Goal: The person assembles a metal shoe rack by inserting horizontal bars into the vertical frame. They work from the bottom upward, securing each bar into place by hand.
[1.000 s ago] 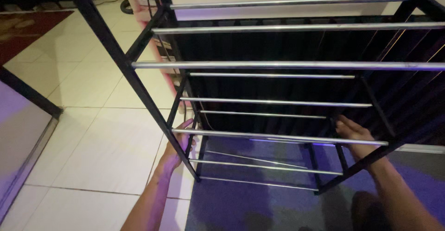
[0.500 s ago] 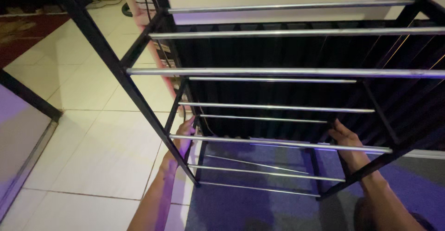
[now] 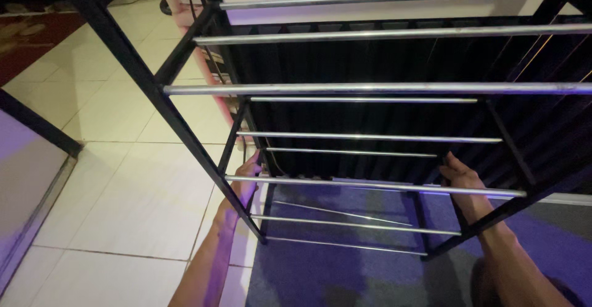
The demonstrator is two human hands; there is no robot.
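Observation:
A black metal rack (image 3: pixel 185 134) with several shiny steel crossbars stands over a dark rug. My left hand (image 3: pixel 245 180) reaches behind the rack's left black side frame, fingers curled around a post near the end of a steel crossbar (image 3: pixel 370 185). My right hand (image 3: pixel 459 176) grips the black side frame at the right end of that same tier. Both forearms come up from the bottom of the view. The rack's bars partly hide both hands.
Cream floor tiles (image 3: pixel 135 177) lie to the left, with a red patterned mat (image 3: pixel 24 42) at the far left. A dark rug (image 3: pixel 345 264) lies under the rack. A dark pleated panel (image 3: pixel 370 60) stands behind it. A black diagonal bar (image 3: pixel 37 125) crosses the left edge.
Both hands slid slightly upward along the side frames over the last second. The view shifted a little; the rack stays in place.

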